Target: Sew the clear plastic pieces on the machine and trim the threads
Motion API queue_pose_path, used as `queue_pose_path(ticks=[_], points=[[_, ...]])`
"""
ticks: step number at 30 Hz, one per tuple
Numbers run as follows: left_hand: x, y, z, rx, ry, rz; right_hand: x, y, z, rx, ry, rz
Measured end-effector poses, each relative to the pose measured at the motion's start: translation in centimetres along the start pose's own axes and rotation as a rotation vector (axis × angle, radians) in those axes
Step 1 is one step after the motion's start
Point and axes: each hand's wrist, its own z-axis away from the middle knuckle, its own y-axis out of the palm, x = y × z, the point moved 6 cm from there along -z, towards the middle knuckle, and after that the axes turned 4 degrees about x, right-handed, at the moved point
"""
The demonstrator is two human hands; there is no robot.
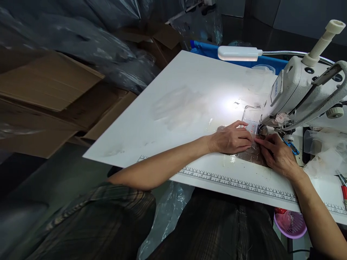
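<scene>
A small piece of sheer, whitish fabric lies by the presser foot of a white sewing machine. From the left, my left hand rests palm down over the fabric, its fingers laid out and slightly apart. My right hand is on the other side, close under the needle area, with its index finger and thumb closed at the fabric's edge. The fingertips of both hands nearly meet in front of the foot. What lies beneath the palms is hidden.
A lit lamp shines on the white table, which has a printed ruler along its front edge. Sheer scraps, blue thread snips and a red-handled tool lie right. Cardboard boxes stand left; a purple basket sits below.
</scene>
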Motion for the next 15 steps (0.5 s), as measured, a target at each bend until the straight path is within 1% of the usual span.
queue_pose_path(ticks=[4,8,10,12,15], points=[[0.2,-0.1,-0.2,0.054,-0.040,0.055,0.2,-0.1,0.1,-0.008,0.010,-0.024],[0.1,-0.2,-0.3,0.133,-0.075,0.069,-0.1,-0.7,0.4,-0.065,0.065,-0.142],[0.0,-0.3,-0.4,0.157,-0.077,0.056,-0.4,-1.0,0.5,-0.072,0.101,-0.192],[-0.2,-0.4,-0.3,0.165,-0.066,0.032,-0.5,-1.1,0.7,-0.076,0.118,-0.213],[-0.4,-0.3,-0.3,0.143,-0.044,-0.010,-0.3,-1.1,0.9,-0.085,0.108,-0.188]])
